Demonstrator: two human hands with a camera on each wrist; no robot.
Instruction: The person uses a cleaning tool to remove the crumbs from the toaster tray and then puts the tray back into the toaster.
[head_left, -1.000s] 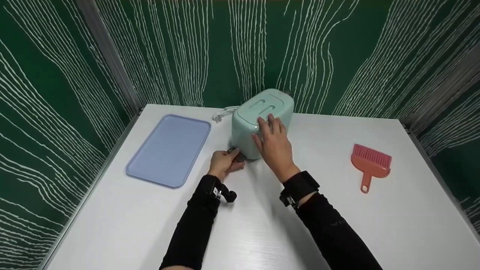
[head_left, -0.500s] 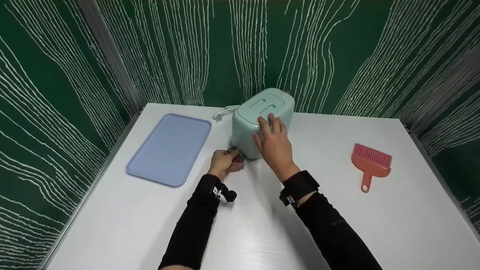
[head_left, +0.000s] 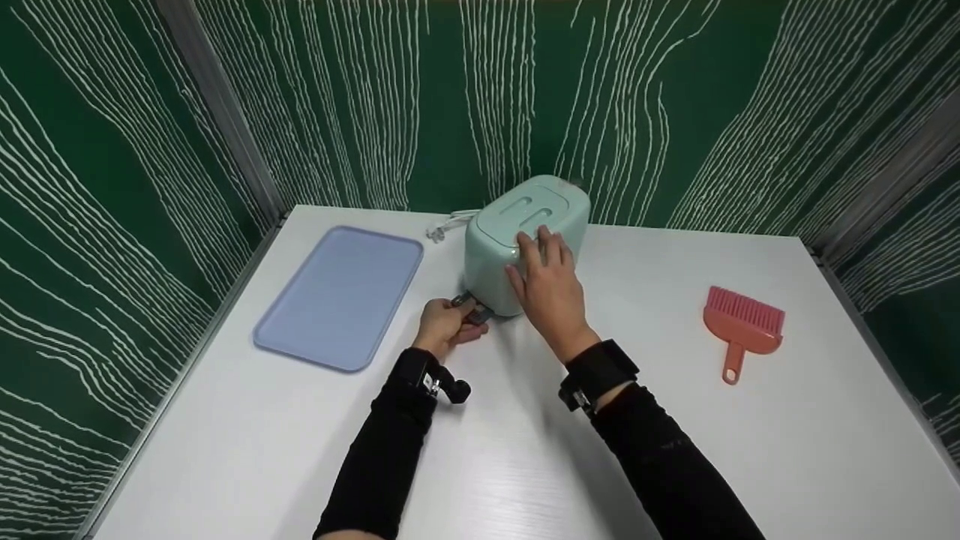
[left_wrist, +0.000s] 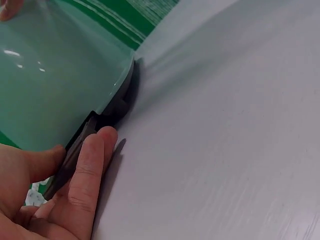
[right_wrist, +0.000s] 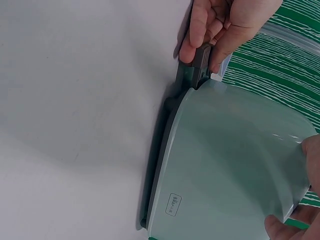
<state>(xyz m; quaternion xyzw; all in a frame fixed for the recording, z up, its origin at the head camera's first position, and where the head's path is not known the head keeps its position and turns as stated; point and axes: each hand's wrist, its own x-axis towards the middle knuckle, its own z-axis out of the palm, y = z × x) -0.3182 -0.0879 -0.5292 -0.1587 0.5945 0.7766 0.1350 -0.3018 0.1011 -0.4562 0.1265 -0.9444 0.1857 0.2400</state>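
A mint-green toaster (head_left: 495, 277) with two long recesses in its top stands by the back of the table. My left hand (head_left: 442, 324) is at its near lower left corner and pinches a dark flat crumb tray (left_wrist: 75, 157) that sticks out from the base. The thumb is on one face of the tray, the fingers on the other. My right hand (head_left: 553, 296) rests on the toaster's near upper edge, fingertips on top and thumb against the side. The right wrist view shows the toaster's side and the crumb tray (right_wrist: 201, 65) between the left fingers.
A blue rectangular tray (head_left: 341, 300) lies on the white table (head_left: 495, 450), left of the toaster. To the right is a red dustpan-like brush (head_left: 742, 330) with its handle toward me. A pale power cord (head_left: 446, 225) lies behind the toaster. Green patterned walls (head_left: 435, 97) enclose the table.
My left hand has shifted very slightly away from the toaster, and a little more of the crumb tray shows. My right hand has stayed on the toaster.
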